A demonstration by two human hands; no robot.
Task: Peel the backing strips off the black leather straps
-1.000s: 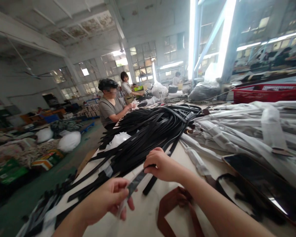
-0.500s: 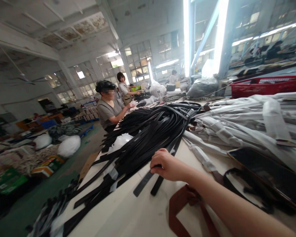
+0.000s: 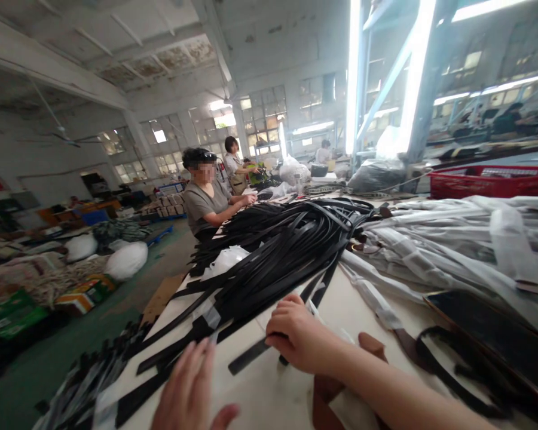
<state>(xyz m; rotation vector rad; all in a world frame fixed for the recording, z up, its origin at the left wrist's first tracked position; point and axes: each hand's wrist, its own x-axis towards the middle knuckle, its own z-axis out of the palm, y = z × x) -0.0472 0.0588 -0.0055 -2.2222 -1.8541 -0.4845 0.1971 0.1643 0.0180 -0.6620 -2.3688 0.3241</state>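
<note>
My right hand (image 3: 296, 335) is closed around the loose end of a black strap (image 3: 246, 357) that lies on the white table (image 3: 269, 394). That strap comes out of a big pile of black straps (image 3: 278, 245) spread across the table ahead of me. My left hand (image 3: 189, 391) hovers low at the near edge with fingers spread, holding nothing, just left of the strap end. A brown strap (image 3: 327, 391) lies under my right forearm.
Plastic-wrapped straps (image 3: 448, 239) cover the table's right side, with a dark flat panel (image 3: 497, 334) and a red crate (image 3: 488, 179) behind. A seated person (image 3: 204, 194) works at the table's far left; others stand beyond. Bags and boxes (image 3: 85, 286) litter the green floor at left.
My left hand let go of the strap end, dropped out of view, and has come back open at the bottom edge. My right hand kept its grip and slid slightly toward me.
</note>
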